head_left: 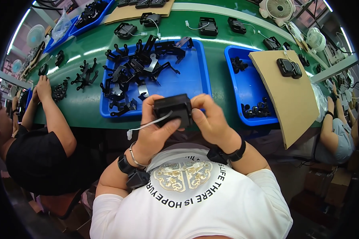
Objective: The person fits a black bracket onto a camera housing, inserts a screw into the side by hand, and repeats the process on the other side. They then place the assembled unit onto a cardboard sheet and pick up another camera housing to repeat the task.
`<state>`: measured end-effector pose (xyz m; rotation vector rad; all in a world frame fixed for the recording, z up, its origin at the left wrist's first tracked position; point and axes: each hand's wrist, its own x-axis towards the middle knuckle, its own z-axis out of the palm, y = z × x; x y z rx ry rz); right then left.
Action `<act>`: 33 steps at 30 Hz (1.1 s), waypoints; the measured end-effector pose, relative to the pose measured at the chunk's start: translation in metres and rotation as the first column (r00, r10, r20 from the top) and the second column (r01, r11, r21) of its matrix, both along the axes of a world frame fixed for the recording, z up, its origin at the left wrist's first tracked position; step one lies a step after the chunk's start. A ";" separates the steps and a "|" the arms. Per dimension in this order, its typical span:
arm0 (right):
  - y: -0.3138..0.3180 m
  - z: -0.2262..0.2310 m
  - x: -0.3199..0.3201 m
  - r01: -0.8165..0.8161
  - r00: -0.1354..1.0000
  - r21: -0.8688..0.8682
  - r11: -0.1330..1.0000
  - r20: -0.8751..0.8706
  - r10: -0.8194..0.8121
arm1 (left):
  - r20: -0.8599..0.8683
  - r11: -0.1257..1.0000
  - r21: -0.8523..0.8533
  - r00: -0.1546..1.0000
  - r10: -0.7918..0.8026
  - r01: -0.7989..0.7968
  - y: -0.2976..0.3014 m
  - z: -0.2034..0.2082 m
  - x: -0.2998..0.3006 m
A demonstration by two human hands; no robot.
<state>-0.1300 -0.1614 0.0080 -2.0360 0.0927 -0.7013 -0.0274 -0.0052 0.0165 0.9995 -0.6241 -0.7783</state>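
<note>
A black box-shaped unit [172,104] with a white cable is held up in front of my chest, just past the near edge of the green table. My left hand [157,129] grips it from the left, thumb across its near face and fingers behind. The cable's white plug [129,134] dangles left of that hand. Against the unit's right side, my right hand [209,119] is closed, thumb and curled fingers pinched together. Whatever they pinch is hidden. Beyond the unit lies a blue tray [205,75] heaped with black brackets [135,65].
To the right, brown cardboard [285,91] partly covers a blue bin [243,85] of small black parts; a black unit [289,67] sits on the cardboard. More cabled units [208,26] stand farther back. Loose brackets [85,75] lie left, near a co-worker's hands [43,88].
</note>
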 end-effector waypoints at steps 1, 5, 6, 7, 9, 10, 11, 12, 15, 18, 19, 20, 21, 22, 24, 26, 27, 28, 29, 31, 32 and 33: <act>0.004 0.000 -0.002 -0.004 0.994 0.090 0.996 -0.106 0.014 | 0.002 1.000 -0.002 1.000 -0.003 0.003 0.000 -0.001 0.001; 0.003 0.004 -0.001 -0.022 0.999 0.136 0.990 -0.027 0.026 | 0.453 1.000 -0.008 0.891 -0.005 0.009 -0.001 -0.004 0.008; 0.001 0.005 -0.001 -0.030 0.998 0.111 0.993 0.063 0.023 | 0.286 1.000 -0.016 0.958 -0.017 0.023 -0.001 0.000 0.007; 0.004 0.007 0.001 -0.025 0.998 0.106 0.994 0.065 0.018 | 0.113 0.999 -0.023 0.993 -0.028 0.031 0.001 0.005 0.005; 0.016 0.011 0.007 -0.068 0.991 0.245 0.967 0.126 0.038 | -0.059 0.998 -0.039 0.997 -0.046 0.043 0.001 0.006 0.001; 0.020 0.013 0.007 -0.089 0.987 0.313 0.946 0.156 0.041 | 0.066 1.000 0.002 0.998 -0.021 0.021 0.002 0.003 0.000; 0.020 0.013 0.005 -0.083 0.987 0.307 0.948 0.158 0.035 | 0.192 0.999 0.037 0.981 0.001 -0.008 0.003 0.002 -0.001; 0.020 0.012 0.005 -0.040 0.990 0.308 0.951 0.142 -0.004 | 0.316 0.997 0.067 0.949 0.019 -0.043 0.002 0.001 0.000; 0.017 0.004 0.003 0.047 0.990 0.299 0.953 0.114 -0.084 | 0.661 0.999 0.006 0.750 0.027 -0.041 0.002 0.007 0.006; 0.015 -0.006 0.002 -0.059 0.998 0.319 0.946 0.036 0.050 | 0.772 0.998 0.015 0.636 0.023 -0.055 0.005 0.007 0.007; 0.014 -0.005 0.002 -0.056 0.998 0.313 0.948 0.039 0.046 | 0.745 0.996 0.061 0.667 0.002 -0.071 0.008 0.006 0.006; 0.013 -0.004 0.004 -0.067 0.998 0.270 0.961 0.037 0.059 | 0.715 0.990 0.110 0.699 -0.018 -0.087 0.009 0.005 0.007; 0.012 -0.003 0.007 -0.078 0.997 0.227 0.971 0.035 0.072 | 0.717 0.990 0.107 0.697 -0.017 -0.086 0.011 0.006 0.009; 0.012 -0.003 0.008 -0.089 0.996 0.186 0.979 0.031 0.085 | 0.630 0.987 0.135 0.777 -0.015 -0.091 0.012 0.008 0.011; 0.015 0.003 0.008 -0.068 0.996 0.165 0.984 0.069 0.057 | 0.428 0.976 0.198 0.904 -0.001 -0.093 0.014 0.010 0.013; 0.021 0.009 0.010 -0.037 0.991 0.133 0.990 0.136 0.019 | 0.490 0.973 0.200 0.872 0.002 -0.114 0.009 0.008 0.012; 0.023 0.008 0.008 -0.050 0.991 0.154 0.987 0.132 0.029 | 0.550 0.970 0.205 0.835 -0.003 -0.131 0.010 0.007 0.009; 0.017 0.008 0.006 -0.027 1.000 0.296 0.955 0.004 0.027 | 0.606 0.966 0.212 0.795 -0.011 -0.148 0.012 0.006 0.006; 0.015 0.008 0.004 0.012 0.991 0.427 0.904 -0.125 0.045 | 0.600 0.958 0.236 0.800 -0.012 -0.162 0.014 0.008 0.003; 0.015 0.007 0.006 -0.033 0.993 0.490 0.871 -0.080 0.083 | 0.466 0.967 0.232 0.884 -0.016 -0.105 0.010 0.014 -0.001; 0.013 0.008 0.008 -0.060 0.996 0.532 0.844 -0.028 0.088 | 0.398 0.973 0.218 0.917 -0.020 -0.073 0.007 0.015 0.000; 0.014 0.008 0.009 -0.087 0.996 0.571 0.816 0.025 0.089 | 0.394 0.971 0.224 0.919 -0.009 -0.087 0.007 0.014 0.001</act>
